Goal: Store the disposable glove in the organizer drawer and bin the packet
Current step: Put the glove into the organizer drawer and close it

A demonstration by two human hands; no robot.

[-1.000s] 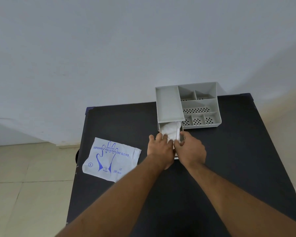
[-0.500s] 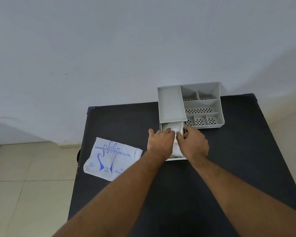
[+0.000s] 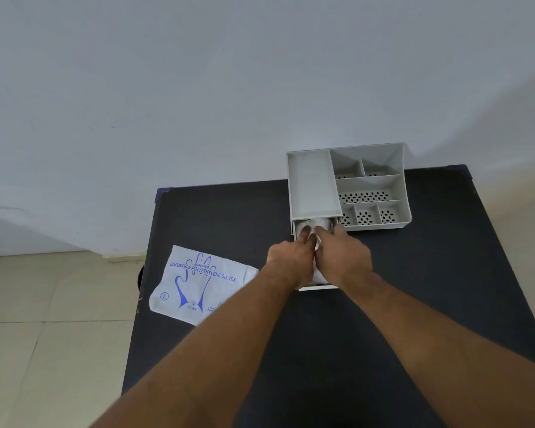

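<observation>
A grey compartment organizer point(image 3: 312, 183) stands at the far side of the black table point(image 3: 414, 288). Its drawer point(image 3: 318, 286) is pulled out toward me. A crumpled clear disposable glove point(image 3: 323, 224) lies inside the drawer. My left hand point(image 3: 291, 261) and my right hand point(image 3: 342, 257) rest side by side on top of the glove, with fingertips pressed into it near the organizer's body. Both hands hide most of the drawer. The white glove packet point(image 3: 198, 282) with blue print lies flat at the table's left edge, partly under my left forearm.
A pale wall runs right behind the table and organizer. Beige floor tiles point(image 3: 44, 335) show to the left, below the table's edge. A dark round object point(image 3: 140, 277) peeks out beside the table's left side.
Both hands have slid forward over the drawer, fingertips pushing the glove deeper toward the organizer's body. The packet has not moved.
</observation>
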